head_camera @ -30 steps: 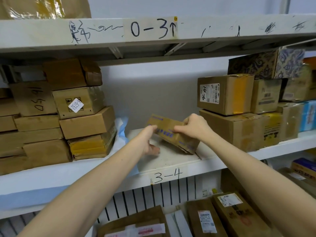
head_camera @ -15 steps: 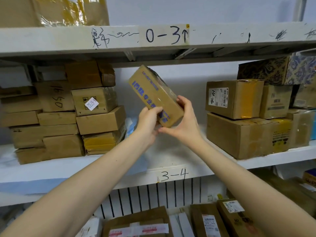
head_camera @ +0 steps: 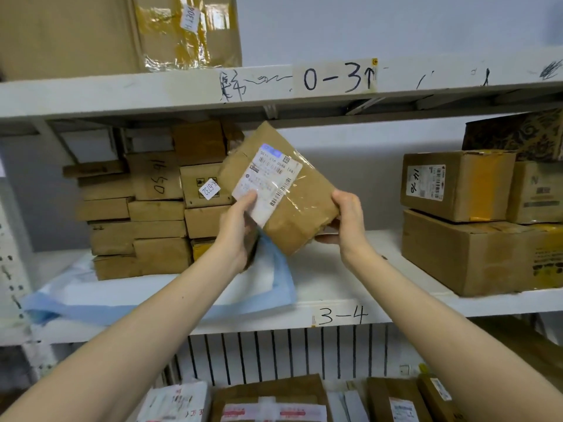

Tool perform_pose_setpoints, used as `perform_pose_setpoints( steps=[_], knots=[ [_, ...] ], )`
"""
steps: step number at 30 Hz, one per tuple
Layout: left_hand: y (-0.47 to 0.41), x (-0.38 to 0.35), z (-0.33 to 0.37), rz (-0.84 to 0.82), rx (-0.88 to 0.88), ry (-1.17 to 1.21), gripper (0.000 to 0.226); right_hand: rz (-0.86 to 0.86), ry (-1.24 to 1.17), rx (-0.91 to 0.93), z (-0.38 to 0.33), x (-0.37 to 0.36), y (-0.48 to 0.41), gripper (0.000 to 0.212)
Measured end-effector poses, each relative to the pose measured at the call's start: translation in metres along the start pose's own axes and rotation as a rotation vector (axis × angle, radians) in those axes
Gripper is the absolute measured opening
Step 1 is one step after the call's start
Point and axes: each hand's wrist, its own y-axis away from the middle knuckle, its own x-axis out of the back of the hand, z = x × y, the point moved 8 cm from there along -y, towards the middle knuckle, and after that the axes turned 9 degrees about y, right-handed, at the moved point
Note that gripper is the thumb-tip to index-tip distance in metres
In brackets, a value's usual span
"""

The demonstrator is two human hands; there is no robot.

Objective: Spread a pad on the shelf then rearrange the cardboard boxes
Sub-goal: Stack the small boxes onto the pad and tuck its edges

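The shipping label (head_camera: pixel 268 181) on the held box (head_camera: pixel 292 214) carries print too small and blurred to read, and the left hand (head_camera: pixel 240 229) covers its lower corner. That box hides part of the stacked boxes (head_camera: pixel 137 214) behind it, which sit over part of the pad (head_camera: pixel 274 281). The patterned box (head_camera: pixel 518 135) is cut by the right edge, the parcels (head_camera: pixel 268 400) below by the bottom edge.
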Motion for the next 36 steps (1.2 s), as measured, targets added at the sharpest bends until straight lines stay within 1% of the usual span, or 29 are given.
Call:
perform_pose_setpoints(
  steps=[1,2,3,4,5,7,10,13,15,16,17,20,22,23,24,26,27,28,29,30,33,35,36],
  knots=[
    [0.002,0.002,0.001,-0.020,0.019,0.010,0.023,-0.033,-0.023,-0.067,0.005,-0.005,0.002,0.062],
    [0.002,0.006,0.000,-0.030,0.040,0.009,0.019,-0.064,-0.034,-0.112,0.008,-0.010,0.003,0.059],
    [0.003,0.010,0.000,-0.034,0.061,0.003,0.018,-0.083,-0.040,-0.138,0.010,-0.013,0.006,0.050],
    [0.004,0.014,0.002,-0.036,0.073,-0.007,0.019,-0.094,-0.050,-0.158,0.011,-0.017,0.009,0.040],
    [0.005,0.018,0.004,-0.033,0.080,-0.018,0.020,-0.111,-0.069,-0.177,0.012,-0.021,0.012,0.034],
    [0.008,0.030,0.011,-0.003,0.093,-0.023,0.027,-0.152,-0.101,-0.205,0.012,-0.031,0.019,0.033],
    [0.012,0.054,0.022,0.057,0.121,0.016,0.035,-0.241,-0.058,-0.209,0.010,-0.058,0.032,0.039],
    [0.015,0.079,0.041,0.092,0.115,0.059,0.040,-0.317,-0.011,-0.198,0.009,-0.091,0.045,0.070],
    [0.018,0.095,0.058,0.100,0.104,0.065,0.041,-0.379,0.000,-0.177,0.010,-0.113,0.053,0.083],
    [0.019,0.104,0.068,0.097,0.095,0.070,0.042,-0.393,0.018,-0.160,0.010,-0.124,0.056,0.085],
    [0.020,0.113,0.077,0.092,0.085,0.067,0.044,-0.402,0.039,-0.136,0.008,-0.134,0.060,0.083],
    [0.022,0.144,0.107,0.109,0.045,0.042,0.049,-0.413,0.089,-0.049,0.003,-0.164,0.071,0.068],
    [0.022,0.163,0.126,0.135,0.034,0.036,0.048,-0.403,0.190,0.074,-0.001,-0.182,0.080,0.068],
    [0.021,0.171,0.136,0.141,0.031,0.033,0.047,-0.370,0.270,0.184,-0.008,-0.189,0.086,0.073],
    [0.021,0.177,0.144,0.145,0.035,0.025,0.046,-0.321,0.373,0.330,-0.019,-0.197,0.094,0.081],
    [0.022,0.187,0.159,0.167,0.060,-0.007,0.043,-0.210,0.708,0.720,-0.042,-0.216,0.114,0.097],
    [0.021,0.192,0.165,0.178,0.082,-0.024,0.042,-0.152,0.917,0.930,-0.049,-0.230,0.125,0.103],
    [0.019,0.197,0.171,0.185,0.111,-0.036,0.043,-0.097,1.098,1.101,-0.051,-0.247,0.133,0.105],
    [0.017,0.200,0.175,0.190,0.141,-0.052,0.046,-0.059,1.212,1.209,-0.051,-0.260,0.138,0.104],
    [0.016,0.201,0.177,0.193,0.164,-0.070,0.049,-0.036,1.250,1.270,-0.053,-0.268,0.141,0.099],
    [0.006,0.207,0.187,0.164,0.189,-0.123,0.050,-0.009,1.153,1.366,-0.068,-0.284,0.144,0.078],
    [-0.001,0.210,0.192,0.143,0.151,-0.145,0.050,0.008,1.136,1.399,-0.079,-0.284,0.144,0.070],
    [-0.007,0.214,0.197,0.129,0.117,-0.136,0.054,0.012,1.125,1.391,-0.084,-0.286,0.140,0.067]
  ],
)
